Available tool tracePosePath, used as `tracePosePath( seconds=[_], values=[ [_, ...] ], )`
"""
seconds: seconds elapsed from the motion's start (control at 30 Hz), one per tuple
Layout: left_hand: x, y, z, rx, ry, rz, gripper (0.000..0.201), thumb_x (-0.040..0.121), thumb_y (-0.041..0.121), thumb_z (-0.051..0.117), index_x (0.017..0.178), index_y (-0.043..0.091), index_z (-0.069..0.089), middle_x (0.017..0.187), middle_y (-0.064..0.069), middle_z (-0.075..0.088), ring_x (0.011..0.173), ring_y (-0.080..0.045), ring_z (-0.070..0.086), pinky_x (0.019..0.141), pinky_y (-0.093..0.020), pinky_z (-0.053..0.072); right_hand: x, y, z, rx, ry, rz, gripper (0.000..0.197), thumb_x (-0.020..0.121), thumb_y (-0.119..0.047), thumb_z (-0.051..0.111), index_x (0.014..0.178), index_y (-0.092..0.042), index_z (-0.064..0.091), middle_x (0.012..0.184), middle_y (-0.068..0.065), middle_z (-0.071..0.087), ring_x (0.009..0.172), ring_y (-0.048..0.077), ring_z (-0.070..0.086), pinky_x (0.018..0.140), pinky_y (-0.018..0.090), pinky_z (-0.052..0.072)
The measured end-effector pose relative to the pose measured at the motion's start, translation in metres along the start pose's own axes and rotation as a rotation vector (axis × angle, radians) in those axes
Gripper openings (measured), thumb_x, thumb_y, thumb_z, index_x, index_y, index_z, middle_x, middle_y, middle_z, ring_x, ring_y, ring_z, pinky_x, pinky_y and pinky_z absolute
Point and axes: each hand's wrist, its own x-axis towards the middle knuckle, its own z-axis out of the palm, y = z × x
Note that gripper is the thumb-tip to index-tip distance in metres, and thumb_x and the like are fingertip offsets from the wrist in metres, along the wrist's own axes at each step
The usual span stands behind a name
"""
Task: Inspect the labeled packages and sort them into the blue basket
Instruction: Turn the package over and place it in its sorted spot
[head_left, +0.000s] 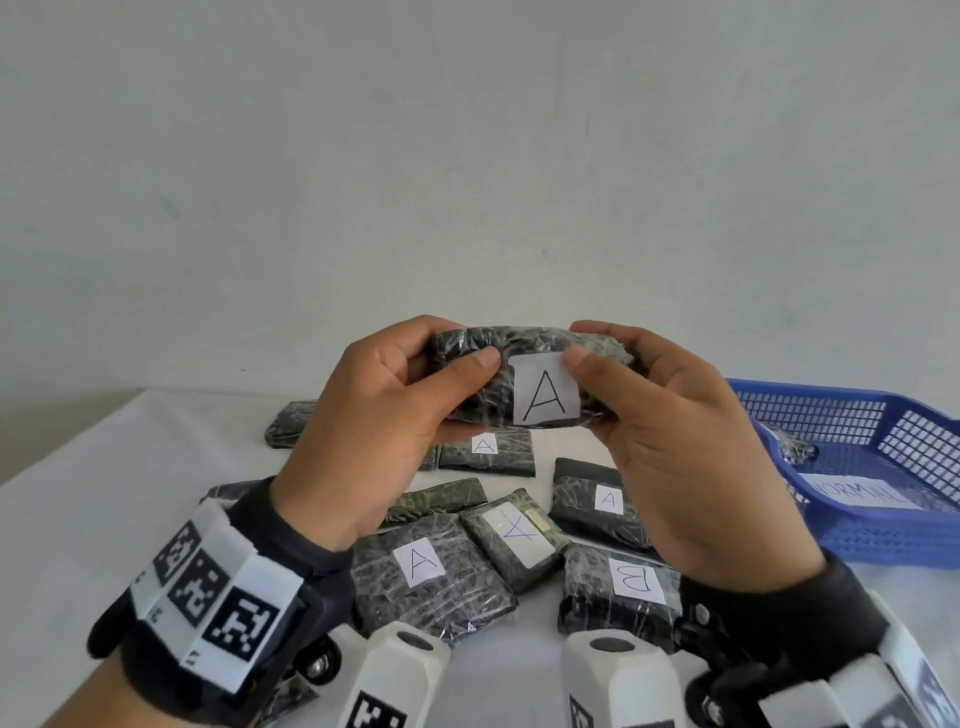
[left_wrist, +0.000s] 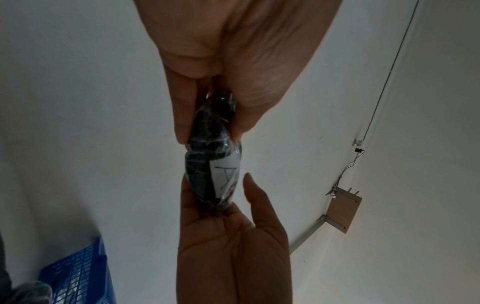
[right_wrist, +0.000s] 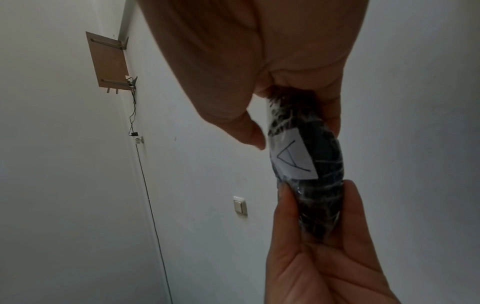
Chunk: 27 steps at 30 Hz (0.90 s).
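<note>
Hands meet above the table (head_left: 104, 519), palms toward the camera: the left hand (head_left: 363, 431) grips the 9 o'clock end of a black wrapped package (head_left: 478, 384), the right hand (head_left: 670, 447) grips its 3 o'clock end, thumbs pressed either side of its "A" label (head_left: 545, 397). Below lie more packages (head_left: 431, 577), several marked A, one marked B (head_left: 621, 592). At 3 o'clock the blue basket (head_left: 883, 530) holds one package (head_left: 792, 444) and a "NORMAL" label (head_left: 857, 491).

Dark wrapped package (right_wrist: 309, 164) pinched at both ends

White "A" label (right_wrist: 292, 158) facing the camera — right hand (right_wrist: 259, 61) gripping above, left hand (right_wrist: 327, 257) below; behind, a white wall, light switch (right_wrist: 240, 206), wooden board (right_wrist: 109, 59).
</note>
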Motion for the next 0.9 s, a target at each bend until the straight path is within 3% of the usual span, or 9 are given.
tracePosePath(
  seconds=[0.17,0.23,0.37,0.5,0.57,0.63,0.7,0.83,0.9],
  values=[
    [-0.003,0.003,0.002,0.037,-0.047,-0.024,0.034,0.075,0.036,0.075,0.098,0.011,0.077,0.092,-0.007,0.08,0.088,-0.02,0.079,0.075,-0.037,0.066,-0.001,0.002,0.001,-0.089,0.007,-0.022,0.006,0.097,-0.007,0.067,0.099,-0.011,0.072,0.086,0.004,0.079,0.08,0.016,0.075,0.074,0.025,0.059],
    [-0.002,-0.001,0.004,0.066,-0.043,-0.039,0.028,0.079,0.029,0.077,0.101,0.011,0.077,0.092,-0.009,0.081,0.086,-0.021,0.079,0.07,-0.033,0.066,0.0,0.004,0.001,-0.141,0.022,-0.02,0.007,0.098,-0.006,0.067,0.097,-0.012,0.071,0.08,0.001,0.078,0.074,0.013,0.074,0.068,0.022,0.057],
    [-0.001,-0.007,0.007,0.057,-0.013,-0.048,0.019,0.081,0.02,0.077,0.098,0.01,0.077,0.086,-0.008,0.08,0.077,-0.018,0.078,0.06,-0.026,0.062,-0.001,0.006,0.004,-0.185,0.034,0.036,0.013,0.094,-0.021,0.074,0.104,-0.014,0.071,0.089,0.004,0.08,0.082,0.019,0.077,0.075,0.031,0.057],
    [-0.005,-0.007,0.012,0.102,-0.007,-0.004,0.029,0.08,0.041,0.073,0.094,0.017,0.079,0.09,-0.013,0.078,0.084,-0.022,0.078,0.065,-0.03,0.063,-0.002,0.005,0.006,-0.195,0.109,-0.015,0.013,0.093,-0.012,0.076,0.102,-0.008,0.068,0.09,0.013,0.079,0.083,0.031,0.078,0.076,0.043,0.064],
    [-0.004,-0.01,0.014,0.099,0.024,-0.011,0.016,0.088,0.032,0.073,0.092,0.018,0.079,0.088,-0.013,0.078,0.084,-0.025,0.078,0.064,-0.032,0.063,-0.004,0.007,0.01,-0.232,0.13,-0.024,0.012,0.093,-0.01,0.075,0.1,-0.009,0.066,0.091,0.018,0.078,0.084,0.038,0.077,0.076,0.05,0.065],
    [-0.003,-0.012,0.014,0.109,0.055,-0.009,0.007,0.092,0.022,0.073,0.091,0.018,0.079,0.085,-0.011,0.078,0.081,-0.025,0.079,0.062,-0.032,0.063,-0.006,0.007,0.011,-0.232,0.126,-0.003,0.015,0.092,-0.013,0.077,0.101,-0.011,0.065,0.093,0.017,0.077,0.088,0.038,0.076,0.077,0.049,0.064],
    [-0.002,-0.01,0.013,0.136,0.054,0.027,0.009,0.091,0.023,0.074,0.092,0.017,0.08,0.083,-0.009,0.078,0.078,-0.022,0.078,0.062,-0.033,0.063,-0.007,0.005,0.012,-0.226,0.112,0.009,0.027,0.087,-0.024,0.084,0.104,-0.013,0.066,0.095,0.011,0.078,0.088,0.029,0.077,0.079,0.042,0.063],
    [-0.008,-0.004,0.015,0.153,-0.003,0.052,0.018,0.092,0.032,0.069,0.095,0.018,0.08,0.088,-0.009,0.079,0.085,-0.024,0.078,0.071,-0.042,0.066,-0.006,0.006,0.012,-0.233,0.146,-0.046,0.031,0.081,-0.027,0.085,0.1,-0.012,0.065,0.096,0.018,0.078,0.093,0.044,0.075,0.084,0.062,0.061],
    [-0.007,-0.005,0.015,0.162,0.002,0.045,0.014,0.097,0.021,0.067,0.094,0.019,0.08,0.088,-0.009,0.079,0.086,-0.023,0.078,0.073,-0.045,0.066,-0.006,0.006,0.011,-0.208,0.148,-0.036,0.029,0.084,-0.023,0.084,0.101,-0.011,0.065,0.095,0.017,0.078,0.091,0.042,0.075,0.081,0.059,0.062]
  ],
)
